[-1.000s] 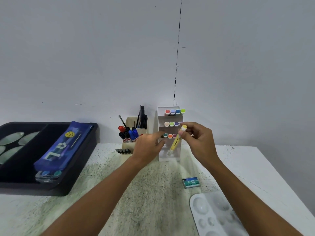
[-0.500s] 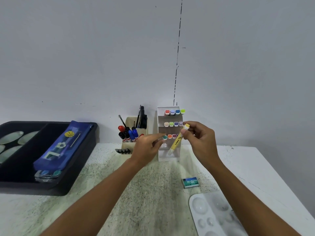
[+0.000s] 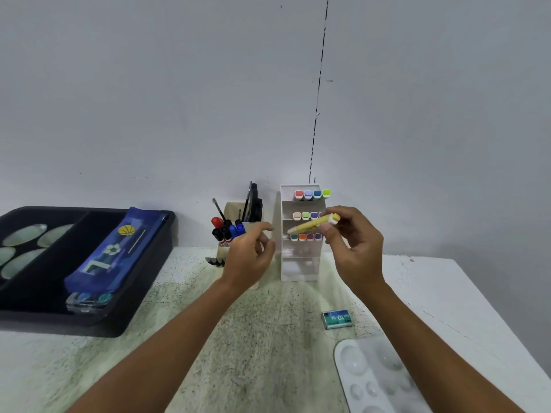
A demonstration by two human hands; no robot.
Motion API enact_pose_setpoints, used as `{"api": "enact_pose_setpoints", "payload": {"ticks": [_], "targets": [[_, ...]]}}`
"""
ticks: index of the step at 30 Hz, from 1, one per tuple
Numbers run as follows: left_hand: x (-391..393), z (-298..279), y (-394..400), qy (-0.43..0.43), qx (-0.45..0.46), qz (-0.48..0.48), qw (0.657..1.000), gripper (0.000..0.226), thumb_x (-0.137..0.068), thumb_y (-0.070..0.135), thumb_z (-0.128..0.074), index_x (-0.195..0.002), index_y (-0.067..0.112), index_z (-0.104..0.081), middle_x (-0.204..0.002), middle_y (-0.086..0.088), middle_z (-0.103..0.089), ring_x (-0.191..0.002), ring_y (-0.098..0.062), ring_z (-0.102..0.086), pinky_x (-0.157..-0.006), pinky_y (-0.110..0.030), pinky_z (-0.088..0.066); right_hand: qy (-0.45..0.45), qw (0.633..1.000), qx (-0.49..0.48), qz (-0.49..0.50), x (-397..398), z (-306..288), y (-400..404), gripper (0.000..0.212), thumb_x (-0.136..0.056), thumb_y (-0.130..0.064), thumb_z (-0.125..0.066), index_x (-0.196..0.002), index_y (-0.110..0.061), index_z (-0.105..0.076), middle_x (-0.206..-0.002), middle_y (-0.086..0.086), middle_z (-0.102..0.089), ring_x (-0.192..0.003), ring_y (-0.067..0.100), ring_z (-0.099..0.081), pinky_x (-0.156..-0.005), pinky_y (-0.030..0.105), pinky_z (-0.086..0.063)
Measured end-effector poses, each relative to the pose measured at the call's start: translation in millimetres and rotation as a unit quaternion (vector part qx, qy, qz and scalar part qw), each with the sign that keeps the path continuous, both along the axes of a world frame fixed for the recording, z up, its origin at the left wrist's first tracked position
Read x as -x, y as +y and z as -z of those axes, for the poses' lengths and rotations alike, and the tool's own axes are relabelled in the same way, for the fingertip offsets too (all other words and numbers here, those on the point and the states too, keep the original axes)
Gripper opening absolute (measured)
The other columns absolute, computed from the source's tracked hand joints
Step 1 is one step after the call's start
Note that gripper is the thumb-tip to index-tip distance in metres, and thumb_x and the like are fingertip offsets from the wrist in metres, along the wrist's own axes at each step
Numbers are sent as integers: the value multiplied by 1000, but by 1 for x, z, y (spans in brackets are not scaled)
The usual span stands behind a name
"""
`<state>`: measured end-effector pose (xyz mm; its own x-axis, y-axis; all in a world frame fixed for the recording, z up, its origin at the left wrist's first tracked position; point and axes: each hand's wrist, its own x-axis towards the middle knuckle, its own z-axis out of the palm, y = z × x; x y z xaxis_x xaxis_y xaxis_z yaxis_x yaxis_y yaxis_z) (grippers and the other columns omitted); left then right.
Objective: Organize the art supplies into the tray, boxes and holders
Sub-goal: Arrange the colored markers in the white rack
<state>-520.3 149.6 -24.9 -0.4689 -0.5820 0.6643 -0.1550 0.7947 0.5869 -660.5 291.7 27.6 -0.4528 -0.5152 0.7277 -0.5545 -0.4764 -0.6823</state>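
While the table (image 3: 268,338) is carrying everything in reach, the black tray (image 3: 98,324) is sitting at its left with the blue pencil case (image 3: 110,257) lying across it, and the white palette (image 3: 375,380) is lying at the near right corner. At the back, against the wall, the white tiered marker rack (image 3: 299,263) is standing beside the beige pen holder (image 3: 232,231); its upper rows are showing coloured caps and its lower shelves are looking vacant. The right hand (image 3: 354,248) is pinching the yellow marker (image 3: 313,225) near its cap end, holding it nearly level just in front of the rack's middle rows. The left hand (image 3: 250,257) is hovering beside the rack, fingers loosely curled, holding nothing. A small teal box (image 3: 338,318) is lying on the table near the palette.

Judging from this, the marker is being lined up for a slot. It is probably worth turning the barrel so its tail is pointing into the rack, aiming at a free gap in a row, and sliding it straight in. The left hand is well placed for steadying the light rack, which could tip backward under a push.
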Motion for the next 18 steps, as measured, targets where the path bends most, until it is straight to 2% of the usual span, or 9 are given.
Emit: {"api": "enact_pose_setpoints", "payload": {"ticks": [5, 8, 10, 12, 14, 16, 18], "targets": [[-3, -11, 3, 39, -3, -8, 999, 19, -85, -5, -63, -103, 3, -62, -63, 5, -52, -51, -7, -47, -50, -11, -37, 138, 990, 3, 22, -5, 11, -12, 26, -85, 1, -66, -106, -14, -65, -98, -3, -63, -88, 6, -61, -74, 18, -53], [0, -18, 6, 62, -2, -5, 998, 20, -84, -1, -59, -103, 2, -63, -63, 6, -52, -52, -9, -47, -51, -11, -37, 174, 983, -47, 25, -2, 23, -22, 22, -86, -4, -66, -108, -6, -68, -102, -2, -66, -91, 4, -59, -76, 16, -51], [2, -21, 7, 75, -1, -4, 997, 22, -81, -4, -58, -103, 0, -64, -66, 5, -54, -53, -11, -48, -54, -9, -38, 200, 976, -84, 27, 0, 28, -28, 25, -87, -11, -65, -111, -5, -68, -105, 2, -69, -91, 7, -62, -77, 20, -53], [3, -24, 7, 87, -3, -2, 996, 25, -79, -6, -56, -101, 0, -64, -72, -3, -59, -55, -14, -49, -56, -8, -39, 213, 968, -125, 36, -1, 29, -34, 28, -87, -17, -65, -113, -7, -68, -103, 4, -71, -80, 10, -64, -72, 23, -54], [2, -26, 8, 94, -1, 4, 996, 25, -78, 0, -53, -100, 0, -65, -75, -6, -60, -56, -15, -50, -56, -9, -39, 229, 960, -155, 46, -3, 32, -41, 25, -87, -19, -66, -111, -11, -67, -94, 2, -72, -61, 6, -55, -61, 23, -49], [1, -28, 8, 95, 2, 11, 995, 27, -78, 9, -50, -98, 1, -66, -76, -5, -61, -57, -13, -51, -56, -11, -40, 241, 954, -167, 53, -3, 38, -46, 21, -86, -16, -69, -107, -11, -67, -88, 1, -72, -57, 4, -48, -59, 22, -42], [0, -29, 8, 91, 3, 15, 996, 27, -76, 12, -50, -95, 3, -68, -75, -5, -62, -58, -8, -51, -57, -11, -40, 240, 950, -188, 62, -1, 41, -49, 21, -86, -14, -71, -106, -11, -68, -88, 2, -73, -59, 9, -53, -61, 22, -42]]}}
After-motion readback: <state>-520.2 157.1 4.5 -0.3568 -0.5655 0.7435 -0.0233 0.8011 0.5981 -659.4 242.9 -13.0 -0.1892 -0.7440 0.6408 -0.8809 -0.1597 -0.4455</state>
